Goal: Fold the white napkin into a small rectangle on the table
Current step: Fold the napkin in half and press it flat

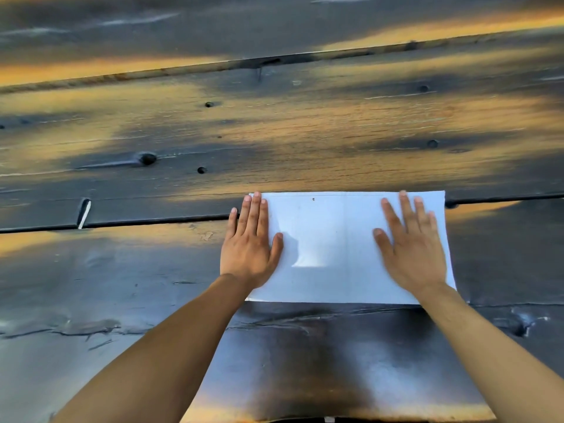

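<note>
Where napkin (335,248) lies near counter's (274,132) near edge, left hand (248,245) hides its left edge, right hand (410,248) its right part; both hands spread flat.

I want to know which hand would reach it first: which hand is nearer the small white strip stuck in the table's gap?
Left. The left hand lies on the napkin's left edge, closer to the white strip; the right hand presses the napkin's far right side.
</note>
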A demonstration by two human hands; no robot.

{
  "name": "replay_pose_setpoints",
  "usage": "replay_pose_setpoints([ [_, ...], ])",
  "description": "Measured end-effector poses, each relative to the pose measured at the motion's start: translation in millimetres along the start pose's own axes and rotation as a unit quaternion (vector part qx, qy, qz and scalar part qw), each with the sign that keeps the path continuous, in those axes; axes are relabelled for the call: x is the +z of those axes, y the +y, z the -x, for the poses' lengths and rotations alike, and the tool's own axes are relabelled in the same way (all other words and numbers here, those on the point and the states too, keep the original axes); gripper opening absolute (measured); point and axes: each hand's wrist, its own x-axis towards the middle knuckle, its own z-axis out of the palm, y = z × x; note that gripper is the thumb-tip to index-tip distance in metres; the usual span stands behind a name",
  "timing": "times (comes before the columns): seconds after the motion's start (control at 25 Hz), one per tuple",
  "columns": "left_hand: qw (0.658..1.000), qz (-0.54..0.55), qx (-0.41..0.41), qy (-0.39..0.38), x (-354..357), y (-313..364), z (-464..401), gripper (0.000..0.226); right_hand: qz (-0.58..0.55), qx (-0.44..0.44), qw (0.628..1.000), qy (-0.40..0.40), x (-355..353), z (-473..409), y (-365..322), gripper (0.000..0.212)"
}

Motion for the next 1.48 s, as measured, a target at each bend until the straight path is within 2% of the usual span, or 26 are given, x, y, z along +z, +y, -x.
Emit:
replay_pose_setpoints([
  [0.08, 1.0, 0.006, 0.003, 0.003, 1.2, 0.2, 0.8, 0.075, -0.011, 0.033, 0.999, -0.006, -1.3, 3.7, 12.4, 0.066],
  [0.2, 1.0, 0.022, 0.01, 0.005, 1.2, -2.9, 0.2, 0.075, -0.012, 0.039, 0.999, -0.013, -0.2, 1.6, 7.5, 0.067],
  [0.36, 0.987, 0.146, 0.042, 0.058, -6.3, -9.5, 8.1, 0.064, -0.058, 0.08, 0.995, 0.013, -9.1, 4.8, -28.7, 0.063],
  [0.48, 0.987, 0.113, 0.066, 0.091, -2.4, -6.1, 33.8, 0.057, -0.083, 0.002, 0.996, 0.039, -11.2, 21.3, -107.7, 0.059],
  [0.6, 0.997, 0.039, 0.05, 0.037, 11.2, 0.4, 52.4, 0.063, -0.091, -0.116, 0.989, 0.004, 4.3, 31.5, -178.2, 0.056],
  [0.68, 0.999, 0.002, 0.031, 0.017, 15.9, -0.7, 56.2, 0.064, -0.079, -0.147, 0.986, -0.028, 16.3, 35.7, -186.0, 0.055],
  [0.84, 1.0, -0.022, 0.016, -0.012, 13.1, 3.0, 55.2, 0.071, 0.006, -0.146, 0.989, -0.026, 18.3, 41.0, -106.8, 0.062],
  [1.04, 1.0, -0.015, 0.004, -0.027, 8.2, 6.0, 53.5, 0.076, 0.02, -0.029, 0.999, -0.025, 2.1, 56.8, 21.7, 0.068],
  [1.16, 0.999, -0.003, 0.006, -0.043, 5.3, 6.2, 53.4, 0.078, 0.01, -0.031, 0.999, -0.034, 0.6, 61.4, 36.1, 0.069],
  [1.28, 0.995, 0.095, 0.035, -0.01, -4.5, 0.2, 58.5, 0.076, -0.076, -0.034, 0.996, -0.034, -10.0, 62.5, 41.4, 0.066],
  [1.36, 0.985, 0.142, 0.079, 0.049, -13.4, -8.6, 72.8, 0.066, -0.113, -0.081, 0.99, 0.0, -23.8, 69.8, 58.9, 0.059],
  [1.44, 0.971, 0.114, 0.183, 0.1, -18.0, -19.7, 90.9, 0.044, -0.128, -0.128, 0.983, 0.033, -37.9, 83.4, 80.6, 0.046],
  [1.48, 0.964, 0.095, 0.226, 0.1, -17.5, -25.4, 100.4, 0.035, -0.129, -0.138, 0.982, 0.033, -42.9, 90.1, 89.6, 0.04],
])
